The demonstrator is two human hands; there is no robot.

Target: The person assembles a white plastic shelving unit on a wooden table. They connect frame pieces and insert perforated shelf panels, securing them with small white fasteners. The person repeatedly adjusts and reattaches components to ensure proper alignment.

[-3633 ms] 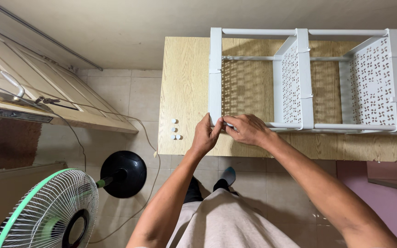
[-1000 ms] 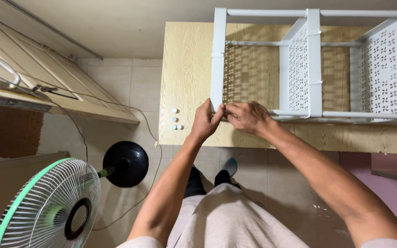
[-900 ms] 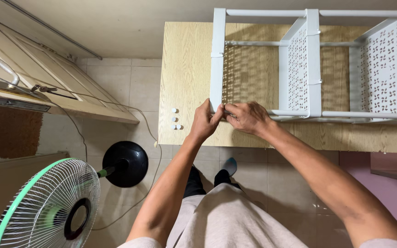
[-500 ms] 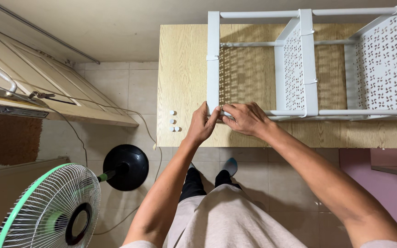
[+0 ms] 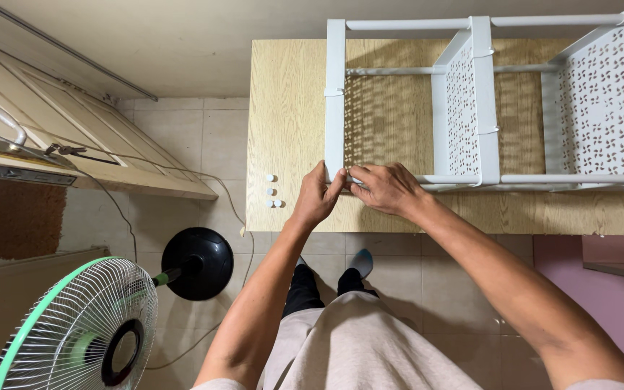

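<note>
The fingers [image 5: 341, 178] of the left hand [image 5: 317, 198] are pinched closed against the near left corner of the white plastic rack [image 5: 335, 101], right at the foot of its corner post. The right hand [image 5: 388, 189] meets it there, fingers curled in and gripping the end of the near white rail [image 5: 445, 178] where it joins that post; a small white piece seems to sit between the two sets of fingertips, though it is too covered to tell for sure. Both hands touch each other at the corner.

The rack lies on its side on the light wooden table [image 5: 287, 115], its perforated white panels [image 5: 462, 108] standing upright and joined by thin rails, and it reaches off the right edge of the view. Left of the left hand, near the table's front edge, four small white caps [image 5: 274, 193] lie in a loose cluster, apart from the rack.

Beyond the table edge is a tiled floor [image 5: 204, 137]. A standing fan [image 5: 74, 328] with a green-rimmed white cage and a round black base [image 5: 196, 262] stands at the lower left.
</note>
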